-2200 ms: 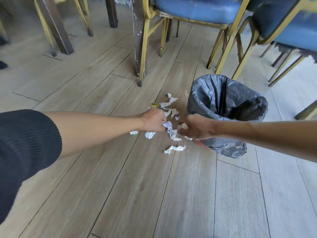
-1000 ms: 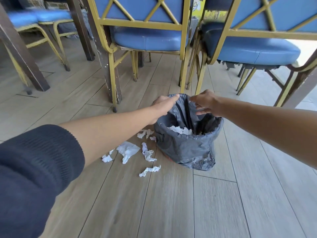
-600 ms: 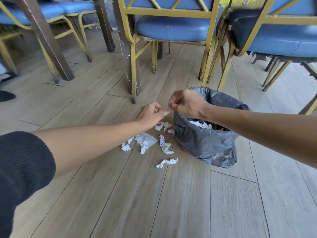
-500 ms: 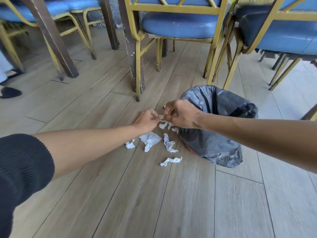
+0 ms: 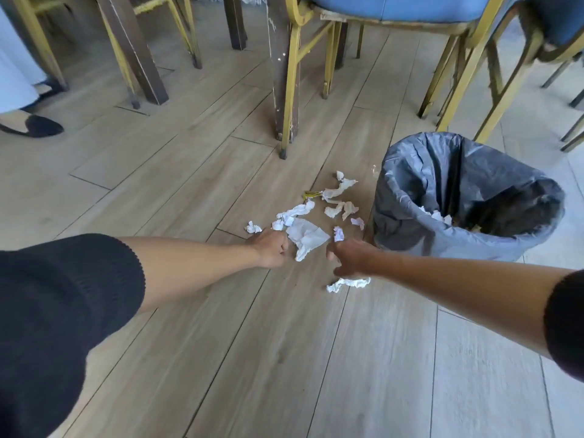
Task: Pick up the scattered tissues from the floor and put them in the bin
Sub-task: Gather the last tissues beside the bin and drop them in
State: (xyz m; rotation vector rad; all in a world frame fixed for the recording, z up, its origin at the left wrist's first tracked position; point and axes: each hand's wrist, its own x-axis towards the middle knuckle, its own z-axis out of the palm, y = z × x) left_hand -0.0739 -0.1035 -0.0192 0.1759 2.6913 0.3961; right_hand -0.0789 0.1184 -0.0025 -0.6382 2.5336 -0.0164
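Several crumpled white tissues lie on the wooden floor left of the bin (image 5: pixel 398 197), which has a grey liner and some tissues (image 5: pixel 437 215) inside. My left hand (image 5: pixel 272 248) is curled, its knuckles against the left edge of a large flat tissue (image 5: pixel 308 238). My right hand (image 5: pixel 347 258) hangs fingers-down just above a crumpled tissue strip (image 5: pixel 347 283), with a small tissue ball (image 5: pixel 338 233) by the thumb. The fingers of both hands are hidden behind the backs of the hands. More scraps (image 5: pixel 339 191) lie farther away.
Yellow-framed chairs with blue seats (image 5: pixel 395 7) stand behind the bin and tissues, one leg (image 5: pixel 289 99) close to the scraps. Dark table legs (image 5: pixel 132 49) are at the back left. Another person's black shoe (image 5: pixel 34 126) is at the far left.
Both hands have come down from beside the bin rim to the floor tissues. The view has tilted down toward the floor.
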